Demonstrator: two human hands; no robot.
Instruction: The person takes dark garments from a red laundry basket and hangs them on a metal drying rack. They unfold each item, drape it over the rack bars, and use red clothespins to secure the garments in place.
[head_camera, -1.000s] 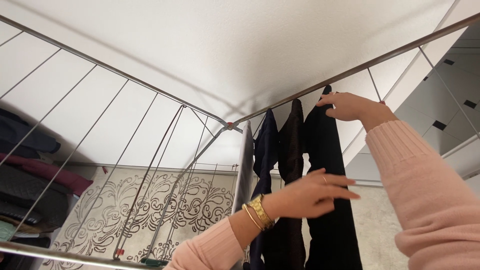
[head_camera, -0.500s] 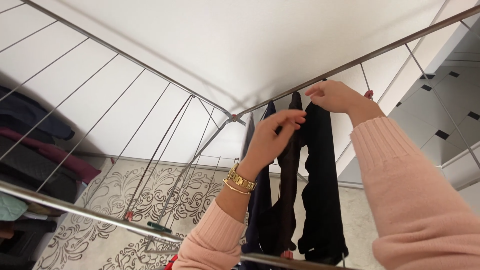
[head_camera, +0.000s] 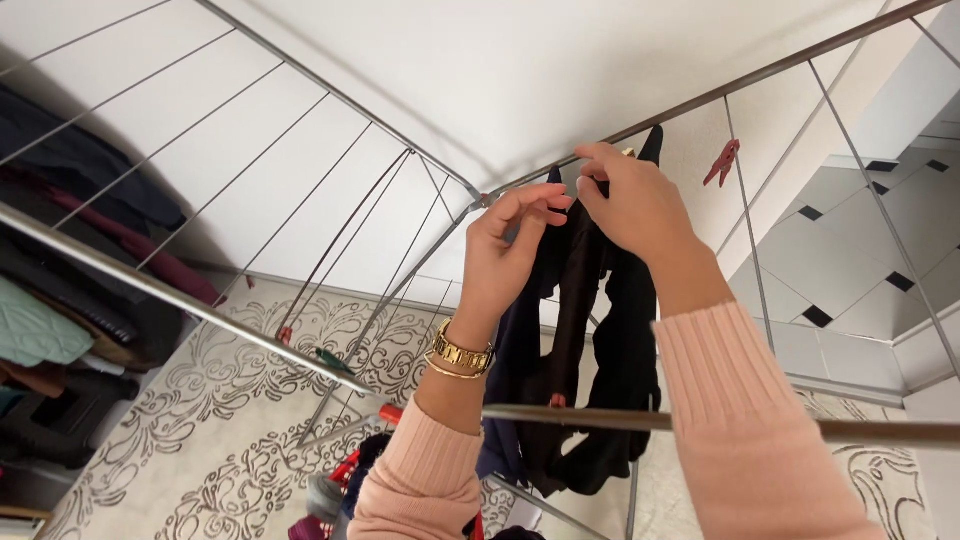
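While your right hand (head_camera: 635, 205) pinches the black garment (head_camera: 625, 340) at its top | left hand (head_camera: 505, 255) half-open at 9 o'clock | limp, dark, long axis 12-to-6 off the drying rack rail (head_camera: 760, 75)

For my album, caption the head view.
Both hands, left hand and right hand, handle dark garments on a drying rack.

Soft, even indoor light fills the room as I look along the drying rack (head_camera: 330, 95); its source is out of frame. The white wall (head_camera: 480, 60) behind reads bright but not blown out. The rails throw faint grey shadows across it. My hands (head_camera: 510, 255) are evenly lit and fairly sharp, with slight blur at the fingertips. The dark clothes (head_camera: 600, 330) lose detail in near-black. Straight rails bow and splay toward the edges, a wide-angle lens effect.
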